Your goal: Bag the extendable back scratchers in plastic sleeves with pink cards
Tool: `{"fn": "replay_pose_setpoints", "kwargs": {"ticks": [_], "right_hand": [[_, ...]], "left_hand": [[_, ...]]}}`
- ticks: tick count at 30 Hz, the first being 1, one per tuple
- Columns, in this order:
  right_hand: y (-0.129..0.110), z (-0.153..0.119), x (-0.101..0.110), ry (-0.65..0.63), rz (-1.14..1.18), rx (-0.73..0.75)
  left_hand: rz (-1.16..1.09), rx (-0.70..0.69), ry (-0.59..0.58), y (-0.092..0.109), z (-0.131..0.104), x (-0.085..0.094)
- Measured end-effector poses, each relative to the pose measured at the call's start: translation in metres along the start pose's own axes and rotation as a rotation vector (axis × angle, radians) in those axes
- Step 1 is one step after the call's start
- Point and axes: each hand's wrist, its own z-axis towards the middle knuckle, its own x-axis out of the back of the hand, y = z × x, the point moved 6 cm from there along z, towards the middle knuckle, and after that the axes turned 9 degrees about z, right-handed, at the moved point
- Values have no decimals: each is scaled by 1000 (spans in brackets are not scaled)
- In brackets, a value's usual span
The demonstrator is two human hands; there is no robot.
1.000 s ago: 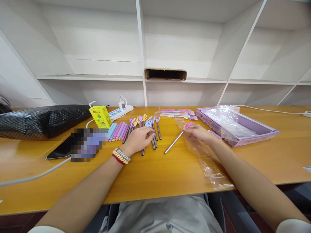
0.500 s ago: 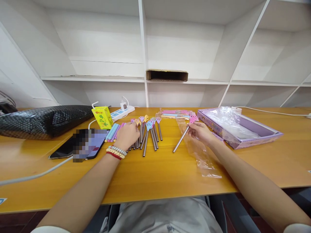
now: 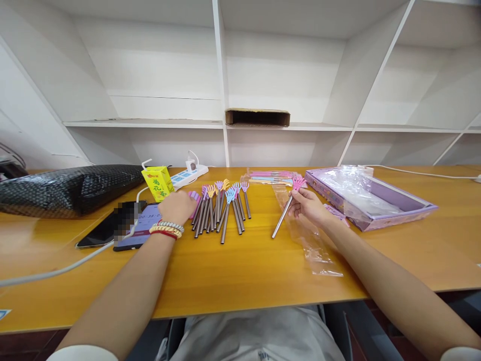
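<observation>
My right hand (image 3: 307,204) is closed round the upper part of a back scratcher (image 3: 282,215). Its pink claw head points up and away; the metal tube slants down to the left. My left hand (image 3: 176,206) is curled palm down beside the coloured handles (image 3: 193,197), covering most of them. Its fingertips are hidden, so what they grip does not show. Just right of it, several back scratchers (image 3: 223,220) lie in a fanned row, with purple, yellow and blue claw heads on metal tubes.
A clear plastic bag (image 3: 319,253) lies under my right hand. Behind it are packed scratchers (image 3: 274,176); to the right stands a purple box (image 3: 398,215) with plastic inside. Leftward are two phones (image 3: 141,240), a cable, a yellow drink carton (image 3: 158,183), a power strip (image 3: 190,174) and a black wrapped parcel (image 3: 75,188).
My left hand has moved left, from the near end of the scratcher row to over the coloured handles. My right hand still holds the pink scratcher, whose tube has tilted slightly.
</observation>
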Motion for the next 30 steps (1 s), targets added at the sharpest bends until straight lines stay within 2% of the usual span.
{"fn": "replay_pose_setpoints", "kwargs": {"ticks": [6, 15, 24, 30], "right_hand": [[0, 0, -1, 4, -32, 22], [-2, 1, -2, -12, -66, 30], [1, 3, 0, -18, -92, 48], [0, 3, 0, -20, -107, 49]], "left_hand": [[15, 7, -88, -2, 2, -5], [1, 21, -112, -8, 8, -10], [11, 6, -126, -7, 5, -4], [12, -5, -132, -7, 7, -7]]}}
